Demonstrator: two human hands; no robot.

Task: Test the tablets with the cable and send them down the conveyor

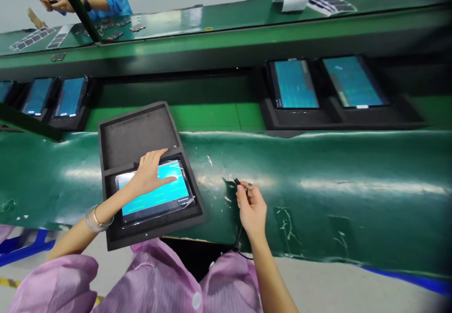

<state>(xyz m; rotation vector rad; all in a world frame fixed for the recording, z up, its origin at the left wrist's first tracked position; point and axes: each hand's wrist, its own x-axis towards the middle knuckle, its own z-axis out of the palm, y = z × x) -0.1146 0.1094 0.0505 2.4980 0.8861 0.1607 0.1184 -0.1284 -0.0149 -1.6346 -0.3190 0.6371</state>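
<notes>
Tablet point(163, 196) lies in the nearer half of a 2-compartment black tray point(141, 136)

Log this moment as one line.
left hand: over lit tablet | right hand: holding cable plug | tablet: in gray tray's near compartment | tray: on green workbench

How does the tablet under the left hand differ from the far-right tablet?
The near tablet shows brighter cyan; the far-right tablet looks darker teal. The left hand lies over the near tablet; no hand covers the far-right tablet. Both sit in dark trays.
</notes>
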